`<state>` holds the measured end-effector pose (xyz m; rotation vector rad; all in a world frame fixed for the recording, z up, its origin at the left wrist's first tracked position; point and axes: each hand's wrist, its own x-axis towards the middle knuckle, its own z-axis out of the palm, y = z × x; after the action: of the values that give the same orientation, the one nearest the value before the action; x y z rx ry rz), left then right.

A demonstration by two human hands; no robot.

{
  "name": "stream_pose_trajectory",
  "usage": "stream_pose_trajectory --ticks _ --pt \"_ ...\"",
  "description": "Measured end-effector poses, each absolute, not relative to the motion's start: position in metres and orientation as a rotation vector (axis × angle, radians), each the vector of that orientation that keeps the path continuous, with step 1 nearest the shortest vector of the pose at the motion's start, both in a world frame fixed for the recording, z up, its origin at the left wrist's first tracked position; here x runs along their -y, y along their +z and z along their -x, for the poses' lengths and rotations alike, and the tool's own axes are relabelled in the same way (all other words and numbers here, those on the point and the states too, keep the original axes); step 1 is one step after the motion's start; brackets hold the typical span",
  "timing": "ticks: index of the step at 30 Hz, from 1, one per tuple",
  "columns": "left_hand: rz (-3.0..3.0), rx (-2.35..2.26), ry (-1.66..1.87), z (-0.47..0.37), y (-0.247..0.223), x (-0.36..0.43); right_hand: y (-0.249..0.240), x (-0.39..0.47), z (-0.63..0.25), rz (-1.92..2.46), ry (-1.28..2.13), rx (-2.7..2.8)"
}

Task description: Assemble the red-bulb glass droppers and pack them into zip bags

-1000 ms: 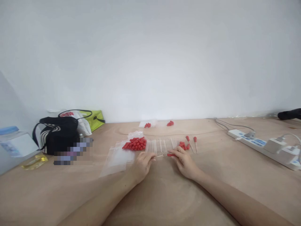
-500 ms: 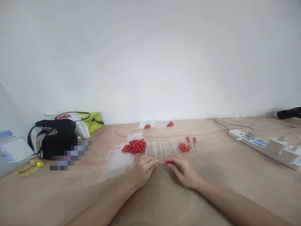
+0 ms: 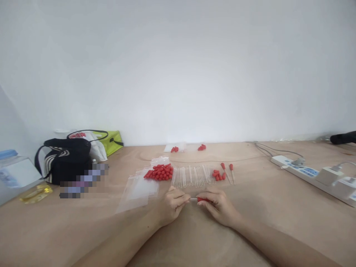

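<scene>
My left hand (image 3: 175,202) is closed on a thin clear dropper tube (image 3: 193,199). Pinched in my right hand (image 3: 218,204) is a red rubber bulb (image 3: 202,199), lying in line with the tube's right end; whether the tube is inside it I cannot tell. Just beyond my hands lies a row of loose clear tubes (image 3: 191,176). Left of that row is a heap of red bulbs (image 3: 160,172), and right of it a smaller group of bulbs (image 3: 218,175). Two droppers with bulbs fitted (image 3: 232,173) lie farther right.
Clear zip bags (image 3: 136,196) overlap on the table's left side. Small bags with red bulbs (image 3: 174,149) lie near the wall. A black bag (image 3: 66,163) and a green bag (image 3: 113,144) stand at left. At right is a white power strip (image 3: 297,171) with plugs and cables.
Both hands have come slightly nearer to me, with the tube and bulb between them. The bulb now sits deeper in my right fingers. The view has shifted a little.
</scene>
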<state>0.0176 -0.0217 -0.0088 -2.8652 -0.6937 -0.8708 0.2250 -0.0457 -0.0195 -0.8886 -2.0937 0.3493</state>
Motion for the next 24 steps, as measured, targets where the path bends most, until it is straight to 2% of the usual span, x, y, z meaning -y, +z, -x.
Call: stream_pose_trajectory --ticks 8,24 --pt "2.790 0.610 -0.903 -0.022 -0.013 0.025 -0.024 0.045 -0.225 0.894 0.159 2.242" --pt "2.891 0.736 -0.841 -0.030 -0.013 0.030 -0.015 0.044 -0.221 0.930 0.260 2.276"
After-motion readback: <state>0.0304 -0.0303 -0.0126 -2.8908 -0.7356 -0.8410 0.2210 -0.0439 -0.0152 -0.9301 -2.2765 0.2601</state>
